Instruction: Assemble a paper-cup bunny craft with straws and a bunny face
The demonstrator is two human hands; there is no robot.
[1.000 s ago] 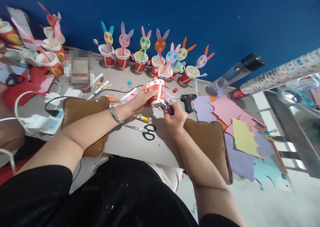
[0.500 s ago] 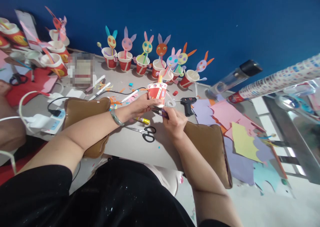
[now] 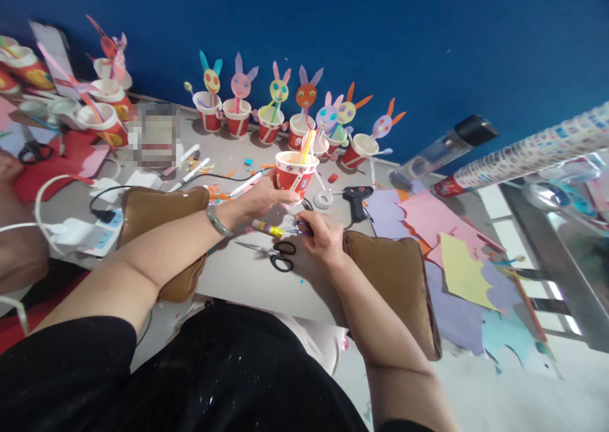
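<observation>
Red and white, a paper cup (image 3: 289,179) is held nearly upright at the frame's centre by the left hand (image 3: 266,197), fingers closed on its side. Just below, the right hand (image 3: 324,235) curls around purple-handled scissors (image 3: 304,227); black-handled scissors (image 3: 273,252) lie lower, near a yellow tube (image 3: 270,229).
</observation>
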